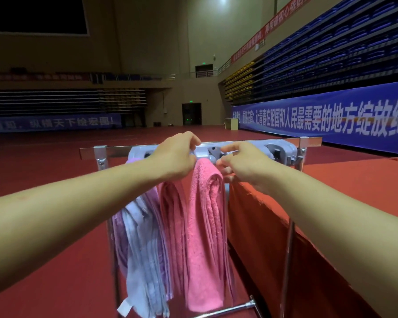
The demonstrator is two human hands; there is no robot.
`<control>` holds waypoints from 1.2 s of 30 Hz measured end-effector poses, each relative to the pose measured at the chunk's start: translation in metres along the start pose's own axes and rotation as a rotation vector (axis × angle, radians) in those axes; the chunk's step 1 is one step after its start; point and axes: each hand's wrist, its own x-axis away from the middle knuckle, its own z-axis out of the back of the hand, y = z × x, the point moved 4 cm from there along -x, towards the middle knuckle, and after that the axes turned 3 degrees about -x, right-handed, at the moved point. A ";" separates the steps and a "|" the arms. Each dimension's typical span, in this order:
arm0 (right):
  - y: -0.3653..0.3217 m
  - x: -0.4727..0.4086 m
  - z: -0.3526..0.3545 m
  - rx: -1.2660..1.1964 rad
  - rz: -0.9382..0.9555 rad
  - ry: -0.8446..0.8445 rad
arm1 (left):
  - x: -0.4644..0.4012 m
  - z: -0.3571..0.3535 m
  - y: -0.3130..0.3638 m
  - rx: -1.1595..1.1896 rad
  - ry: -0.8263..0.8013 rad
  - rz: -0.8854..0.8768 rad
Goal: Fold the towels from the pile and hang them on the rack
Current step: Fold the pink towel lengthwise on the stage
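Two hands work at the top of the rack (200, 146), mine, reaching forward from six o'clock toward the centre of the view. My left hand (175, 154) sits at about eleven o'clock from the pink towel (205, 226), its fingers curled down over the grey clip bar; my grip there is pinching, though whether it has the towel's top edge or the clip itself I cannot tell. My right hand (241, 164) comes in at about one o'clock from the same towel, thumb and fingers curled together just beside the towel's upper fold, pinching at something small near the clip; the exact thing is hidden behind my fingers. The pink towel hangs folded in long vertical layers from the middle of the rack, straight down toward six o'clock, its lower edge near the rack's chrome foot bar (230, 309). At nine o'clock of it hangs a second pink towel (170, 214), touching it, and further toward nine o'clock a lilac towel (145, 260) with a white tag at its bottom. The rack stands on a red floor (55, 271), with a red barrier (274, 214) running just beside it at three o'clock. Blue banners with white characters (331, 120) line the hall at two o'clock, below rows of blue seating (331, 53).
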 end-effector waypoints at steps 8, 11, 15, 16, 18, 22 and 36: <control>0.020 0.015 0.012 0.012 0.023 0.072 | 0.057 -0.053 0.024 0.567 0.188 0.082; 0.027 0.020 0.015 0.092 0.056 0.077 | 0.069 -0.079 0.032 0.706 0.204 0.131; 0.033 0.024 0.016 0.129 0.087 0.073 | 0.067 -0.094 0.031 0.831 0.163 0.167; 0.034 0.024 0.018 0.126 0.089 0.074 | 0.066 -0.094 0.032 0.847 0.155 0.147; 0.035 0.023 0.021 0.116 0.093 0.073 | 0.065 -0.092 0.031 0.855 0.138 0.121; 0.037 0.024 0.028 0.061 0.092 0.081 | 0.070 -0.079 0.032 0.799 0.197 0.062; 0.078 0.096 0.160 0.107 0.084 0.333 | 0.076 -0.155 0.179 1.194 0.038 -0.248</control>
